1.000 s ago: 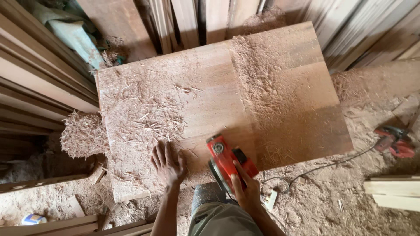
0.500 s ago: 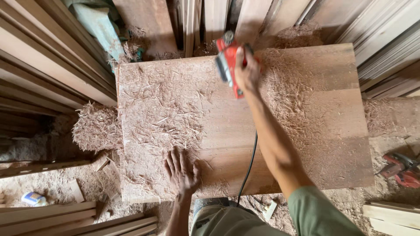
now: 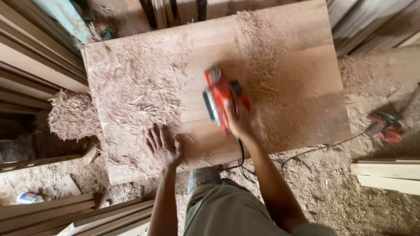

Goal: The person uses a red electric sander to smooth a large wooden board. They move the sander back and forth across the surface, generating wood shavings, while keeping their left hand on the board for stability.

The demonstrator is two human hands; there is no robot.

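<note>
A wide wooden board (image 3: 284,74) lies flat in front of me, its left half covered in wood shavings. My right hand (image 3: 238,120) grips the handle of a red electric planer (image 3: 218,98) that rests on the middle of the board; the tool is blurred by motion. Its black cord (image 3: 240,153) trails back toward my body. My left hand (image 3: 164,146) presses flat on the near part of the board, fingers spread, to the left of the planer.
Stacked planks (image 3: 30,65) line the left side, with more at the top and right (image 3: 385,175). A heap of shavings (image 3: 72,116) sits off the board's left edge. Another red power tool (image 3: 385,126) lies on the sawdust-covered floor at right. A small can (image 3: 28,197) lies at lower left.
The planer went from the near edge out to the board's far edge, and has now come back to the middle. My left hand stayed flat on the near part.
</note>
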